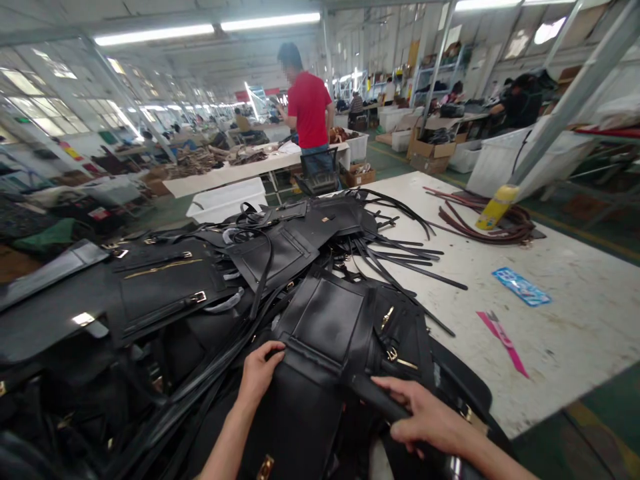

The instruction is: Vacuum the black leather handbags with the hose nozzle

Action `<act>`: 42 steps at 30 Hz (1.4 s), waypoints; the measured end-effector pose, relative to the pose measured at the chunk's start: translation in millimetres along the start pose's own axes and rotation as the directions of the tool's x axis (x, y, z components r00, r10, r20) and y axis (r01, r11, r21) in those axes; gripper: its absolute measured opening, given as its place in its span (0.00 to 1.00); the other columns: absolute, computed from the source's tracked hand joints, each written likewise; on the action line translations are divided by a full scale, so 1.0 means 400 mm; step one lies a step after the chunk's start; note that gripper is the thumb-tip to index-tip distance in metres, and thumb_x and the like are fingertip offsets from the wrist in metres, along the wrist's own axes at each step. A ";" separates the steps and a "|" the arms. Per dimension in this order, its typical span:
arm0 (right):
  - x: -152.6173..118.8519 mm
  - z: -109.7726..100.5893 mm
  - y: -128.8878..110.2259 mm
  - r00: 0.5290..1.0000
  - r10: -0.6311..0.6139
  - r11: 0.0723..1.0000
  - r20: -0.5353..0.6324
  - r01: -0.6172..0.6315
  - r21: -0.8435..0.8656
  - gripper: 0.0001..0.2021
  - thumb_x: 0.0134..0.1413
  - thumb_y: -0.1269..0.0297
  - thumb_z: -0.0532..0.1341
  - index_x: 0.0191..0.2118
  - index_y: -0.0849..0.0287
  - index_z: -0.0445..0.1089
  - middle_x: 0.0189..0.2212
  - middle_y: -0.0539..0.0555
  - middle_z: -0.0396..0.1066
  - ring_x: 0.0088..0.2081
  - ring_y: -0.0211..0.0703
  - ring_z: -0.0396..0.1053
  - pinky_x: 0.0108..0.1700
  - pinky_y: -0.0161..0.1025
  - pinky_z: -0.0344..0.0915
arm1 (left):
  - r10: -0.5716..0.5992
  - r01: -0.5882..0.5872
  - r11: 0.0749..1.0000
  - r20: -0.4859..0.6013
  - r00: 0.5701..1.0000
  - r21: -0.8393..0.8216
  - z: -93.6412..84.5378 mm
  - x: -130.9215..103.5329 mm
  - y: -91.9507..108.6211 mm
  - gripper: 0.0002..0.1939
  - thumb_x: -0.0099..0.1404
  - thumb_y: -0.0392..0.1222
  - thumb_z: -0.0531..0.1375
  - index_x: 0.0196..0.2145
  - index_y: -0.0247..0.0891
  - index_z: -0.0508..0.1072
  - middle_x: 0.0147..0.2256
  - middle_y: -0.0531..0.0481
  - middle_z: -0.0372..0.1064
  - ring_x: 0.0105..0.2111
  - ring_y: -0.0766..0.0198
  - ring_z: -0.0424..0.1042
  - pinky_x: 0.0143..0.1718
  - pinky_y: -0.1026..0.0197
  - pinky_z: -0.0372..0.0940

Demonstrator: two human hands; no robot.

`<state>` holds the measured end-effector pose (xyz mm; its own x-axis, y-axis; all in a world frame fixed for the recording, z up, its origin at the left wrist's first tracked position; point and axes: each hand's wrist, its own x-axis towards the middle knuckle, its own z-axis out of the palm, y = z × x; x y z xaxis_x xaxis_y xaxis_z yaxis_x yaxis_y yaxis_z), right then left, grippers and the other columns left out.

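Observation:
My left hand (259, 375) pinches the left edge of a black leather bag panel (327, 320), which has a raised rectangular pocket. My right hand (425, 415) is closed around a wide black strap (377, 395); a shiny metal part shows near its lower end, at the bottom of the view. The strap's upper end lies against the panel's lower right. Beside the panel sits a black piece with gold buckles and a zip (400, 330). A large heap of black leather bag parts (170, 290) spreads to the left, with gold buckles and long thin straps.
On the white table (575, 333) lie a pink strip with a small cutting tool (503, 340), a blue patterned packet (521, 287), a yellow bottle (497, 207) and coiled brown straps (460, 223). A white bin (230, 200) and a person in a red shirt (311, 110) are beyond.

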<state>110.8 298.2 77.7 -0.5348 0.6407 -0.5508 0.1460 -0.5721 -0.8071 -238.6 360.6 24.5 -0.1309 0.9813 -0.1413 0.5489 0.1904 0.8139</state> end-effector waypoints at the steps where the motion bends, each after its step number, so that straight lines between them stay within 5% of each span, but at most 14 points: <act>1: 0.019 0.009 -0.003 1.000 0.007 1.000 0.006 -0.007 -0.003 0.37 0.35 0.75 0.58 0.57 0.56 0.52 0.38 0.52 0.68 0.18 0.30 0.64 0.16 0.27 0.59 | -0.002 0.002 1.000 -0.003 1.000 -0.009 0.003 0.000 -0.005 0.12 0.49 0.45 0.59 0.32 0.39 0.74 0.33 0.51 0.73 0.38 0.56 0.69 0.43 0.57 0.60; 6: 0.081 0.026 -0.044 1.000 -0.011 1.000 0.025 0.011 -0.023 0.37 0.36 0.73 0.60 0.57 0.56 0.52 0.36 0.51 0.69 0.17 0.29 0.63 0.15 0.27 0.59 | -0.014 0.013 0.999 -0.021 1.000 -0.047 0.008 -0.001 -0.020 0.15 0.50 0.46 0.59 0.36 0.39 0.73 0.35 0.50 0.73 0.39 0.56 0.69 0.45 0.55 0.60; 13: 0.041 0.005 -0.033 0.998 0.019 0.999 0.063 -0.017 -0.035 0.35 0.35 0.76 0.58 0.55 0.57 0.55 0.37 0.52 0.69 0.17 0.29 0.64 0.15 0.26 0.59 | -0.041 0.040 0.991 -0.005 0.999 -0.128 0.015 -0.008 -0.042 0.14 0.50 0.45 0.59 0.35 0.39 0.73 0.35 0.50 0.72 0.40 0.55 0.69 0.46 0.55 0.59; 18: 0.154 0.064 -0.061 0.997 -0.062 0.998 0.044 0.063 -0.009 0.35 0.37 0.73 0.61 0.57 0.55 0.53 0.34 0.50 0.69 0.16 0.28 0.63 0.15 0.26 0.60 | -0.068 0.066 0.980 -0.002 0.998 -0.185 0.018 -0.010 -0.041 0.14 0.48 0.45 0.61 0.35 0.39 0.73 0.35 0.50 0.72 0.39 0.56 0.68 0.46 0.56 0.58; 25: 0.190 0.072 -0.106 0.984 -0.073 0.997 0.162 0.070 0.027 0.35 0.37 0.73 0.62 0.56 0.57 0.55 0.35 0.53 0.70 0.17 0.31 0.66 0.14 0.27 0.62 | -0.150 0.142 0.930 0.003 0.989 -0.339 0.026 -0.041 -0.026 0.26 0.48 0.47 0.62 0.45 0.37 0.63 0.28 0.52 0.69 0.27 0.63 0.69 0.33 0.60 0.63; 29: 0.228 0.128 -0.096 0.983 -0.069 0.998 0.168 0.066 0.023 0.37 0.32 0.74 0.64 0.55 0.57 0.57 0.35 0.53 0.70 0.15 0.30 0.64 0.13 0.27 0.60 | -0.165 0.160 0.891 0.027 0.986 -0.424 0.040 -0.050 -0.018 0.30 0.48 0.49 0.61 0.48 0.38 0.58 0.29 0.51 0.70 0.29 0.61 0.70 0.32 0.61 0.64; 33: 0.289 0.178 -0.108 0.986 -0.138 0.990 0.089 0.136 0.029 0.38 0.31 0.75 0.64 0.56 0.56 0.57 0.41 0.55 0.69 0.14 0.29 0.63 0.13 0.27 0.60 | -0.160 0.143 0.955 -0.043 0.986 -0.261 0.034 -0.036 -0.016 0.29 0.51 0.52 0.57 0.49 0.36 0.60 0.18 0.58 0.60 0.19 0.64 0.64 0.23 0.62 0.61; 36: 0.270 0.133 -0.125 0.975 -0.219 0.974 -0.024 0.220 0.059 0.36 0.36 0.74 0.63 0.57 0.55 0.54 0.40 0.52 0.69 0.16 0.28 0.63 0.15 0.28 0.61 | -0.149 0.136 0.985 -0.141 0.979 -0.102 0.026 -0.030 0.000 0.25 0.51 0.49 0.57 0.45 0.37 0.65 0.17 0.58 0.56 0.20 0.62 0.63 0.26 0.59 0.61; 38: 0.224 0.065 -0.131 0.959 -0.255 0.962 -0.121 0.264 0.065 0.36 0.40 0.72 0.61 0.58 0.54 0.51 0.37 0.50 0.69 0.18 0.29 0.64 0.16 0.28 0.62 | -0.086 0.092 0.996 -0.233 0.969 0.012 0.037 -0.047 0.026 0.22 0.52 0.45 0.56 0.46 0.39 0.66 0.29 0.50 0.64 0.34 0.54 0.67 0.38 0.52 0.61; 40: 0.162 -0.012 -0.128 0.943 -0.266 0.958 -0.200 0.281 0.053 0.34 0.42 0.71 0.60 0.58 0.55 0.49 0.31 0.48 0.69 0.19 0.31 0.64 0.18 0.29 0.63 | 0.111 -0.042 0.971 -0.289 0.951 0.235 0.072 -0.088 0.060 0.22 0.55 0.42 0.54 0.48 0.39 0.64 0.45 0.42 0.62 0.49 0.50 0.59 0.49 0.47 0.54; 42: 0.094 -0.074 -0.113 0.935 -0.259 0.960 -0.243 0.276 0.039 0.34 0.44 0.71 0.60 0.58 0.57 0.49 0.27 0.47 0.68 0.19 0.33 0.65 0.18 0.30 0.63 | 0.340 -0.224 0.863 -0.194 0.920 0.453 0.130 -0.147 0.092 0.23 0.56 0.42 0.55 0.50 0.38 0.62 0.52 0.40 0.56 0.53 0.49 0.53 0.52 0.45 0.50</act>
<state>108.9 363.2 87.0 -0.3351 0.8718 -0.3574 -0.0397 -0.3920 -0.9191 -167.9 311.5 33.3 -0.0937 0.9621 0.2559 0.8769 -0.0420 0.4789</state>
